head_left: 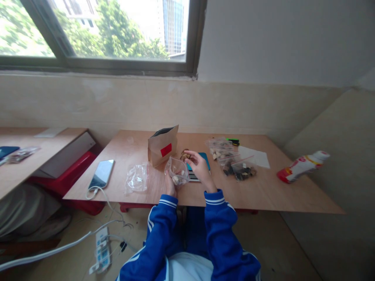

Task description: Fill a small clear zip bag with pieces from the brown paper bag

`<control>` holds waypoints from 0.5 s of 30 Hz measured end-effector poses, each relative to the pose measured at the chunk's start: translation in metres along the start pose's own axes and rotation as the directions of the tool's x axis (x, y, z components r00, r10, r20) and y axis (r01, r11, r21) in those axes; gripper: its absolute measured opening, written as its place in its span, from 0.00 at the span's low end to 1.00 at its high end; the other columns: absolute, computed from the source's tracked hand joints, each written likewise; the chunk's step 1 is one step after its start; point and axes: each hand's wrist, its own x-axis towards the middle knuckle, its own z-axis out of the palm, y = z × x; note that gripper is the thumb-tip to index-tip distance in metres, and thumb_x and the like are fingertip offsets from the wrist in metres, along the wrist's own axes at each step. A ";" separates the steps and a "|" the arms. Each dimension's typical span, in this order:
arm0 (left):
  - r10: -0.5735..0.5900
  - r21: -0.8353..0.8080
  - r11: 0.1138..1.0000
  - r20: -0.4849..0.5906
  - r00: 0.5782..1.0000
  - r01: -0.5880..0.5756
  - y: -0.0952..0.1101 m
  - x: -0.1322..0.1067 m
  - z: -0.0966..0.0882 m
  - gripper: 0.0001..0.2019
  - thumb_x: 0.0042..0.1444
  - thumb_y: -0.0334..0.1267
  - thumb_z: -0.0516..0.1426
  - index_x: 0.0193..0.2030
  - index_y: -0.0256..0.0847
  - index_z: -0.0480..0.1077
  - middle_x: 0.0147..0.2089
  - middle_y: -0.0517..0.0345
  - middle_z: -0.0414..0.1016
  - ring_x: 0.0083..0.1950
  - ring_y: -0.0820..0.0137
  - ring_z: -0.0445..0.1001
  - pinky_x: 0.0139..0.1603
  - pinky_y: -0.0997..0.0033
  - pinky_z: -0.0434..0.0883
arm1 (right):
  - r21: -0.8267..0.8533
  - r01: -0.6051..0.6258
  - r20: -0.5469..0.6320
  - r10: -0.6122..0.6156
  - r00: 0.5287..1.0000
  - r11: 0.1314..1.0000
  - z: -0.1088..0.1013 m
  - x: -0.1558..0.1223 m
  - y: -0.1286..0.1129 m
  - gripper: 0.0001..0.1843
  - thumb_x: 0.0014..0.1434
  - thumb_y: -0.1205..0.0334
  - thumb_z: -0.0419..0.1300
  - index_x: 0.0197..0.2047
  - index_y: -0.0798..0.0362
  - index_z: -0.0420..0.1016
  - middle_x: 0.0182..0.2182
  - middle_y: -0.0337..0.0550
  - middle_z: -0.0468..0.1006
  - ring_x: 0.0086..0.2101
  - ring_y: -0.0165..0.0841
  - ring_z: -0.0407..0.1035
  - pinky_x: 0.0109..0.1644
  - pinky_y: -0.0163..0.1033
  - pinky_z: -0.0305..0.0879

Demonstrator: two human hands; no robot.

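Observation:
My left hand (170, 185) is closed around the lower left side of a clear plastic bag (182, 171), whose mouth gapes open. Some pale pieces lie in the bottom of that bag. Just above its right edge, my right hand (200, 166) pinches a brown dried piece (184, 155) whose exact kind I cannot make out. Under and behind the right hand is a small scale (205, 157) with a blue top, partly covered. A brown paper pouch (156, 150) with a red label stands open behind the left hand.
Zip bags of dried pieces (225, 154) lie right of the scale, beside a white paper (258, 157) and a green-black object (233, 141). A bottle (303, 167) lies tilted at far right. Left are a crumpled plastic bag (137, 178) and a phone (102, 174) on a cable.

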 end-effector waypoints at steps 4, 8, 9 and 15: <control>-0.055 0.004 0.998 -0.025 0.998 0.055 0.007 -0.001 0.004 0.31 0.63 0.57 0.38 0.60 0.37 0.64 0.43 0.44 0.79 0.49 0.52 0.77 0.49 0.50 0.74 | -0.079 0.194 0.026 -0.193 0.981 0.978 0.018 0.064 -0.024 0.18 0.59 0.67 0.54 0.53 0.51 0.67 0.49 0.46 0.75 0.47 0.34 0.71 0.53 0.39 0.67; -0.068 0.020 0.997 -0.038 0.997 0.069 0.013 0.000 0.006 0.32 0.62 0.58 0.38 0.62 0.38 0.62 0.43 0.44 0.79 0.48 0.54 0.78 0.48 0.50 0.75 | -0.201 0.323 0.217 -0.279 0.935 0.925 0.039 0.128 -0.031 0.18 0.59 0.71 0.52 0.52 0.54 0.67 0.47 0.46 0.76 0.45 0.35 0.71 0.53 0.40 0.65; -0.068 0.025 0.997 -0.038 0.997 0.069 0.015 0.000 0.006 0.33 0.62 0.58 0.38 0.63 0.38 0.61 0.43 0.43 0.79 0.48 0.54 0.78 0.48 0.49 0.74 | -0.238 0.347 0.264 -0.284 0.922 0.907 0.043 0.138 -0.029 0.17 0.58 0.72 0.52 0.51 0.56 0.67 0.46 0.47 0.76 0.45 0.35 0.71 0.53 0.41 0.64; -0.054 0.062 0.997 -0.004 0.999 0.054 0.024 0.005 0.005 0.35 0.62 0.59 0.37 0.56 0.34 0.69 0.42 0.40 0.79 0.51 0.53 0.76 0.50 0.48 0.73 | -0.367 0.472 0.420 -0.310 0.853 0.801 0.046 0.151 -0.021 0.16 0.57 0.76 0.47 0.44 0.58 0.72 0.43 0.50 0.77 0.46 0.37 0.68 0.54 0.41 0.60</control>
